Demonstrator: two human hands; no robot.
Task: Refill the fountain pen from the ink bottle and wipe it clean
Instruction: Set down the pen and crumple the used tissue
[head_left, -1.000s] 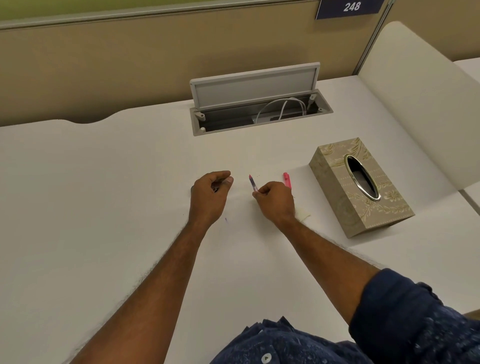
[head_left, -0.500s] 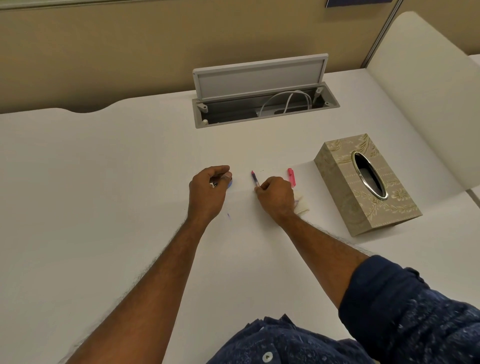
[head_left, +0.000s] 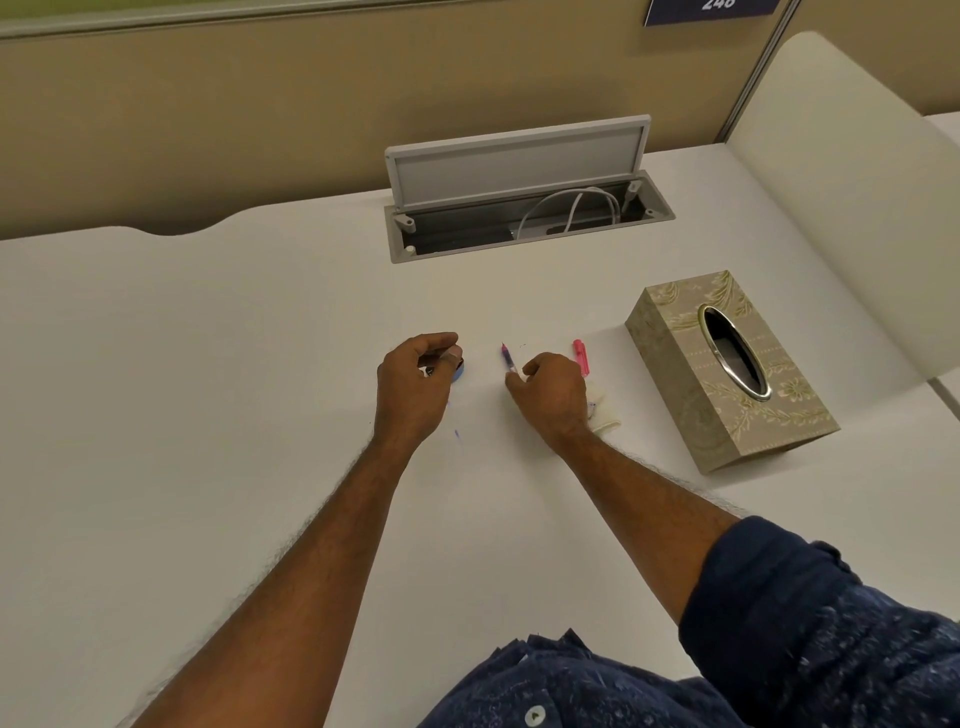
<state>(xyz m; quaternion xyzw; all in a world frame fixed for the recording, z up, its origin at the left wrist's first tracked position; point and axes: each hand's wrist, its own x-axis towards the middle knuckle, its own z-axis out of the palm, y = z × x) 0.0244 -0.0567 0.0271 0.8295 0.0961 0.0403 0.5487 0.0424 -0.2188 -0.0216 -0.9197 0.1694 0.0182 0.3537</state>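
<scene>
Pen (head_left: 507, 358): slim, pinched at its near end by the right grip (head_left: 553, 397), far end pointing away.
Ink bottle (head_left: 459, 372): on the counter (head_left: 208, 364) left of the pen, mostly hidden, with the left grip (head_left: 413, 387) curled round it.
Pink pen part (head_left: 581, 357): lying just beside the right grip.
Tissue (head_left: 603, 414): crumpled by the right wrist.

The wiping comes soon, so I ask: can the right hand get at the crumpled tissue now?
Probably yes. The tissue lies just beside the right hand, with nothing between them. But that hand pinches the pen, so its fingers are busy.
</scene>
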